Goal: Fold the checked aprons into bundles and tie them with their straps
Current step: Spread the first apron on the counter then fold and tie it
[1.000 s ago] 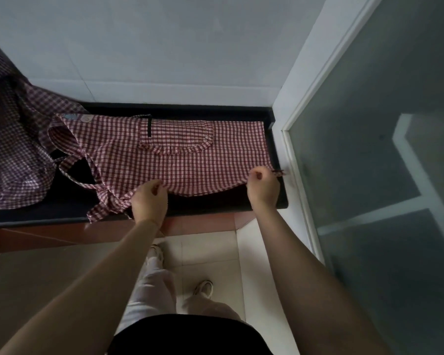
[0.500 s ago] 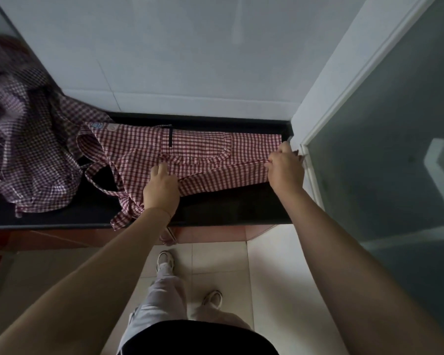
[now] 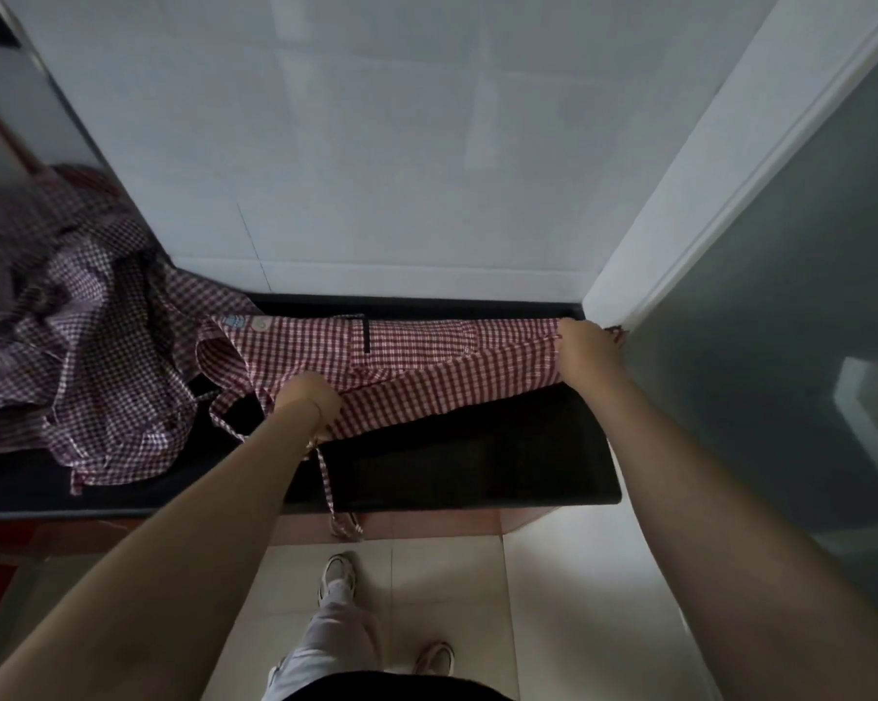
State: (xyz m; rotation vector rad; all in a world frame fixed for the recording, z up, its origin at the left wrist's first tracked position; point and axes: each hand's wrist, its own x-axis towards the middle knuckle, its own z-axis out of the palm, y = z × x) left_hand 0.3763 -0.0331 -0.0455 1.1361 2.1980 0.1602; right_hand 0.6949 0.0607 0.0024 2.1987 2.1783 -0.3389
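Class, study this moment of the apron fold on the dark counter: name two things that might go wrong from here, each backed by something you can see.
1. A strap hangs over the counter edge; it may snag or drag the apron askew.
2. The left hand and right hand carry the near edge unevenly, so the fold may land crooked.

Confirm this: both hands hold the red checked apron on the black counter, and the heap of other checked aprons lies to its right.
Not quite. The head view shows the heap of other checked aprons to the left, not the right. The left hand and right hand do hold the red checked apron on the black counter.
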